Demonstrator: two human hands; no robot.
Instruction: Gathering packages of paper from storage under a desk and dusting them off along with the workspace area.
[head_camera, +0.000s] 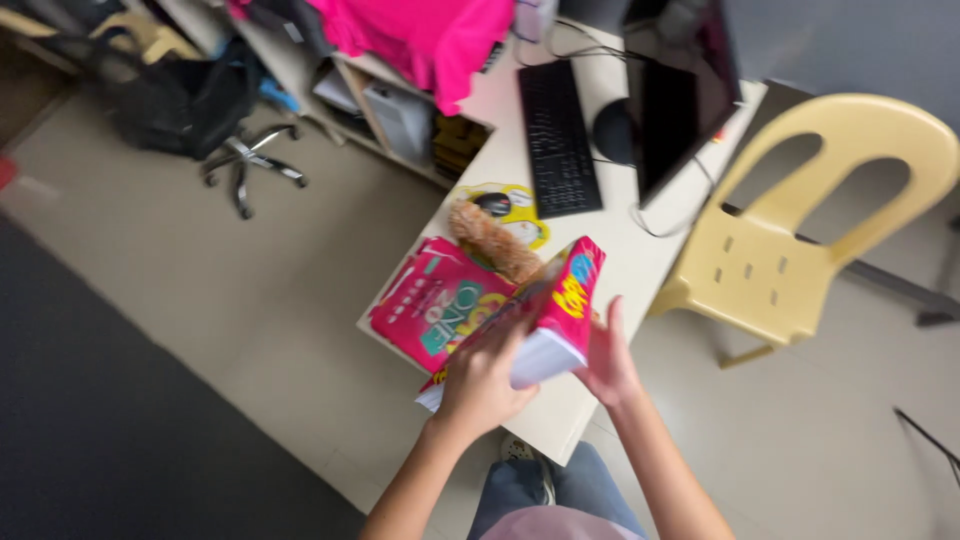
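Note:
A thick book with a pink and yellow cover (570, 300) is held up over the near corner of a white desk (620, 250). My left hand (480, 385) grips its lower edge and pages from the left. On the other side, my right hand (608, 355) presses flat against its back cover. Just beyond, a second pink book (430, 305) lies flat on the desk, with a fuzzy brown thing (490, 240) beside it.
A black keyboard (558, 135), a monitor (685, 90), and a mouse on a yellow pad (520, 210) fill the far desk. A yellow plastic chair (800, 240) stands to the right. Pink cloth (420, 35) hangs over shelves; an office chair base (250, 160) is at left.

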